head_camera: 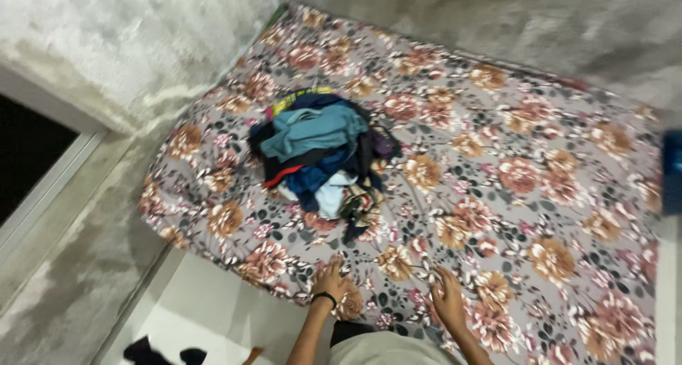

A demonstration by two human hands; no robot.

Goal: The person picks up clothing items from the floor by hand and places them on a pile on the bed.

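From the head view, I am looking down over a mattress (497, 194) covered in a grey sheet printed with orange and pink flowers, pushed into the corner of rough grey walls (142, 45).

My left hand (331, 280) lies flat on the sheet at the mattress's near edge, fingers spread, its grip open and holding nothing. A dark band (325, 298) circles that wrist.

My right hand (447, 297) presses palm-down on the sheet just to the right of the left one, also near the near edge. Its grip is open too, and it holds nothing.

A heap of clothes (323, 155) sits farther in, toward the mattress's left side and well apart from both hands. A teal garment lies on top, with dark blue, black, pale blue and a strip of red beneath, and a yellow-striped piece at the far side of the heap.

At the right edge of the view a blue object (672, 172) shows, too blurred to identify.

Below the mattress's near left corner the floor (206, 315) is pale, and a dark piece of cloth (153, 353) lies on it. A dark opening with a white frame (50, 184) is at the left.
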